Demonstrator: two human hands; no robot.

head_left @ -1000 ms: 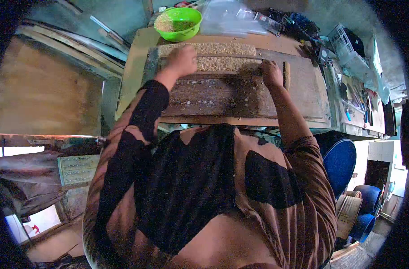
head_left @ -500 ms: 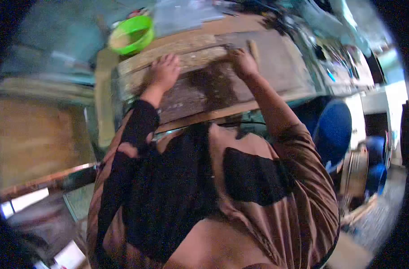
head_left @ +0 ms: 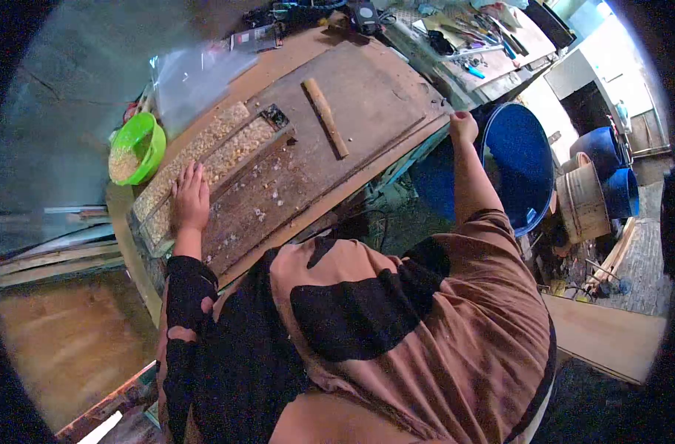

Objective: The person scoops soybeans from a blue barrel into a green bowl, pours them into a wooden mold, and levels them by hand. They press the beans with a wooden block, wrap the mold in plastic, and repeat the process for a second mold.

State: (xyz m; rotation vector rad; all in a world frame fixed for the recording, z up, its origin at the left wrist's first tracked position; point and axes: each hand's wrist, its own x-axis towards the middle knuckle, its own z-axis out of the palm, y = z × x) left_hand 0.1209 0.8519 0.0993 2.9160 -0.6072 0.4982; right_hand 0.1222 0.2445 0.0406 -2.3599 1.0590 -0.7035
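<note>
My left hand lies with its fingers stretched over a long, narrow frame filled with pale, grainy pieces. A dark patch shows inside the frame's far end. Out to the right, my right hand is closed near the board's right corner, beside the rim of a blue barrel; whether its fingers hold anything is hidden. A wooden stick lies on the worn board, right of the frame and touched by neither hand.
Left of the frame stands a green bowl with pale grains inside. Clear plastic sheets lie behind it. Tools and a blue marker-like item are on a side bench. Farther right are a tan drum and more blue barrels.
My right hand has left the frame's far end and moved right, toward the blue barrel. My left hand stays on the frame. The view has turned to the right.
</note>
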